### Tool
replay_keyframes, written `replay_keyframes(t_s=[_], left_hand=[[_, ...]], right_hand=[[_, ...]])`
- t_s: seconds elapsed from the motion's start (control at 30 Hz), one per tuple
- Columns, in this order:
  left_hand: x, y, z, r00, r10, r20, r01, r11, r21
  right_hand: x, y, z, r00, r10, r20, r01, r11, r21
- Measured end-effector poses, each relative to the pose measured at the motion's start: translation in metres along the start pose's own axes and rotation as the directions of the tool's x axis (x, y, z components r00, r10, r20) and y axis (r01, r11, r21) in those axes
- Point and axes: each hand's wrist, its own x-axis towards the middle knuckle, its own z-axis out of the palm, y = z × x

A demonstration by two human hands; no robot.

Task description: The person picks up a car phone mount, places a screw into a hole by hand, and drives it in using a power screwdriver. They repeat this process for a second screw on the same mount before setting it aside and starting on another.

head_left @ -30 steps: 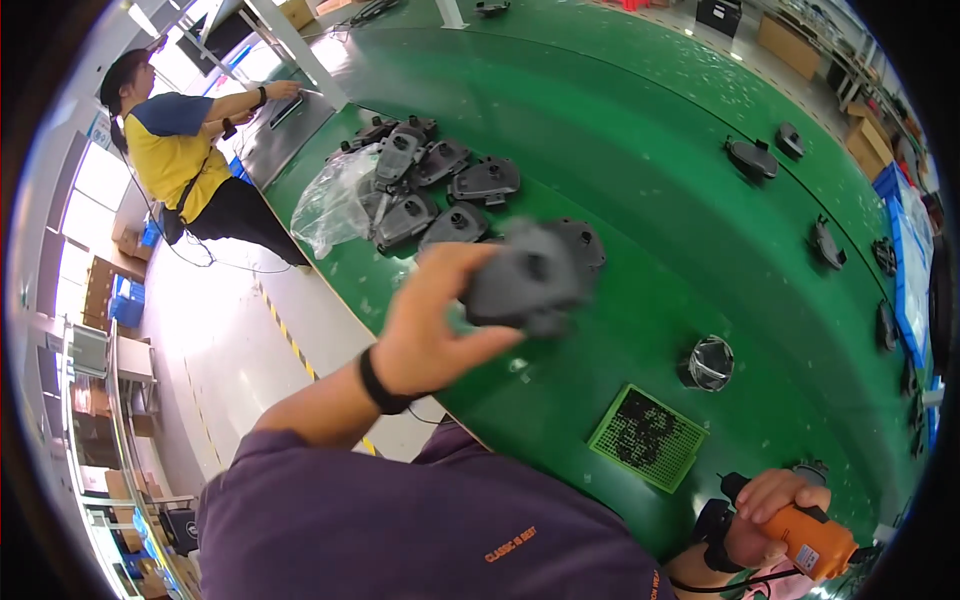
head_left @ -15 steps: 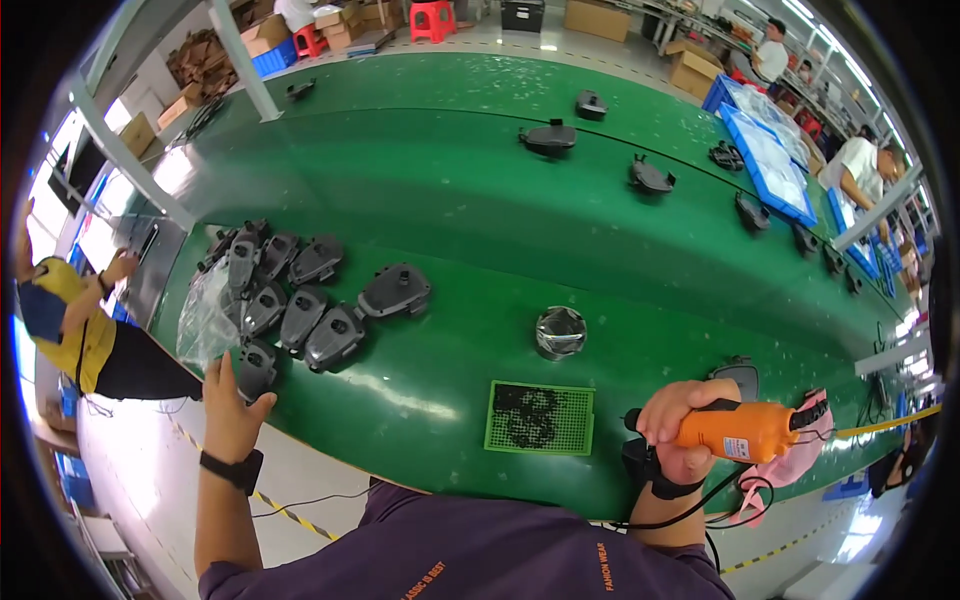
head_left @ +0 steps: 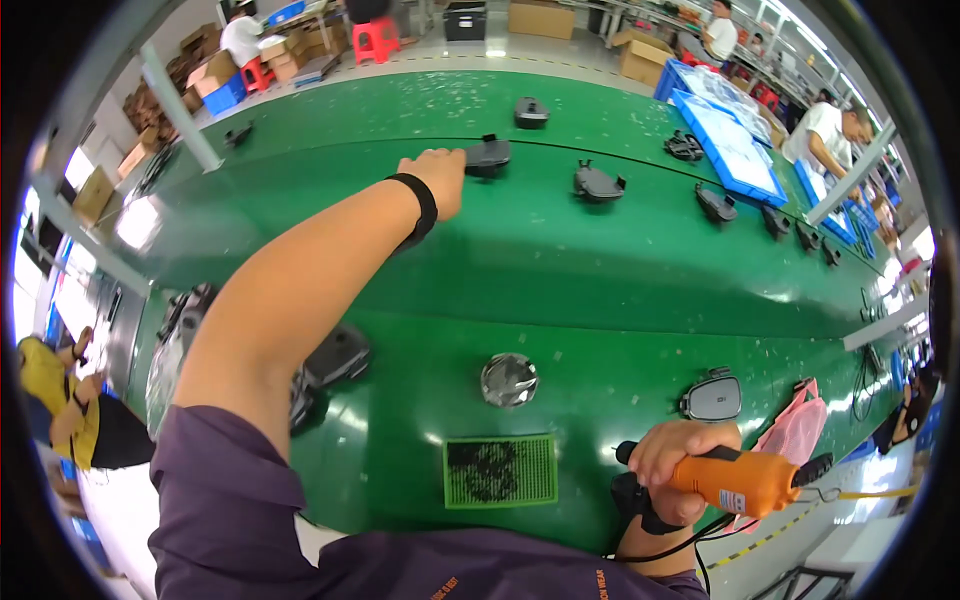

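My left arm stretches across to the far side of the green bench. My left hand (head_left: 436, 180) is closed on the left end of a dark grey phone holder (head_left: 490, 154); its fingertips are partly hidden. My right hand (head_left: 672, 468) grips an orange electric screwdriver (head_left: 738, 481), its tip pointing left, low over the near right edge. Beyond the screwdriver lies another phone holder (head_left: 713, 398), face up. In front of me sits a green perforated tray (head_left: 546, 470) of small black screws. Behind the tray stands a round, shiny foil-like object (head_left: 509, 380).
Several dark parts (head_left: 338, 355) lie at the left, mostly behind my left arm. More phone holders (head_left: 600, 183) sit along the raised far strip. A blue tray (head_left: 730, 150) stands far right, near a co-worker (head_left: 825, 140). Pink cloth (head_left: 795, 425) lies at the right.
My left hand has left the parts pile at the near left and reached far forward onto a phone holder. The view has shifted. My right hand keeps the screwdriver.
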Motion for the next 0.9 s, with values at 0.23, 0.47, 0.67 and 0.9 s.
replay_keyframes(t_s=[0.23,0.47,0.67,0.9], left_hand=[[0.113,-0.018,0.07,0.994,-0.019,-0.109,0.005,0.992,-0.126],[0.105,-0.032,0.062,0.95,0.109,-0.294,-0.176,0.961,-0.215],[0.066,-0.029,0.054,0.964,0.192,-0.182,-0.232,0.943,-0.237],[0.062,0.029,0.077,0.953,-0.147,-0.264,0.097,0.977,-0.191]], right_hand=[[0.012,0.006,-0.007,0.997,0.009,0.081,-0.003,0.997,-0.083],[0.008,0.006,-0.001,0.998,0.017,0.056,-0.013,0.997,-0.071],[0.008,0.011,-0.007,0.992,-0.008,0.128,0.007,1.0,0.003],[0.004,0.001,-0.004,0.994,-0.003,0.109,0.004,1.0,-0.004]])
